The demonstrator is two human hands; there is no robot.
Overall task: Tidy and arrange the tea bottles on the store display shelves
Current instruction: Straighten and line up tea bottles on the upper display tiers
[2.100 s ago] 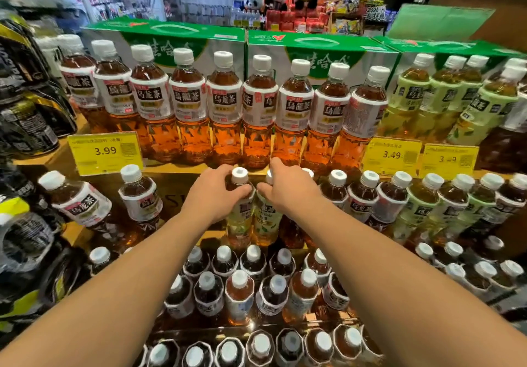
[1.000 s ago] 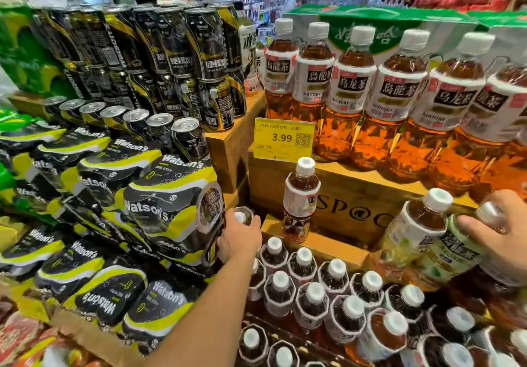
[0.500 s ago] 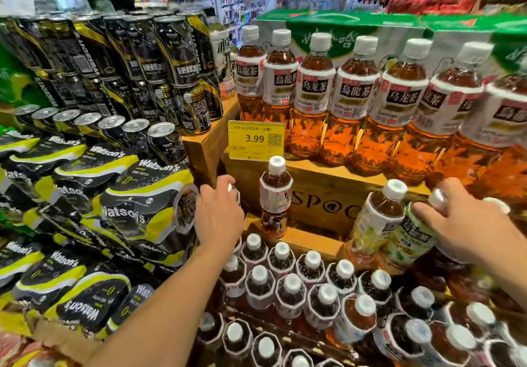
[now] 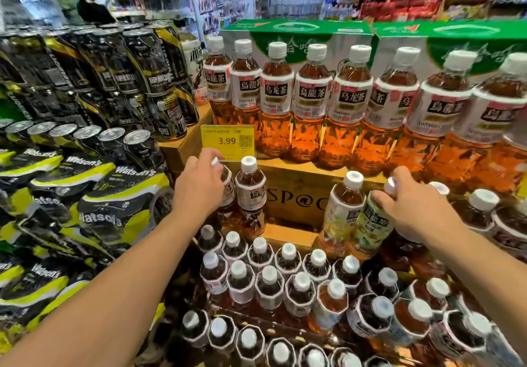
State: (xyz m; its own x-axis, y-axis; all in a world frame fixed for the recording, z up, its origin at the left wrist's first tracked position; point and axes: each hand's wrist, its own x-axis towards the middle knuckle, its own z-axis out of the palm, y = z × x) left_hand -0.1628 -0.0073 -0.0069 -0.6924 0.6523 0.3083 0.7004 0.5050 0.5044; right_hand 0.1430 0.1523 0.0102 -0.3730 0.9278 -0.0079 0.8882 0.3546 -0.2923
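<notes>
My left hand grips a small dark tea bottle by its neck, holding it upright against a matching white-capped bottle on the middle wooden shelf. Over at the right, my right hand is closed on the top of a green-labelled tea bottle, which leans beside a pale yellow-labelled bottle. Large oolong tea bottles line the top shelf in a row. Several small capped bottles fill the lower tier below my arms.
A yellow 3.99 price tag hangs above my left hand. Black cans and Watson's multipacks crowd the left. Green cartons stand behind the top row. A wooden crate front backs the middle shelf. A person stands far back left.
My left hand has lifted a small dark bottle from the lower left up beside the lone bottle on the middle shelf. My right hand has stayed on the green-labelled bottle.
</notes>
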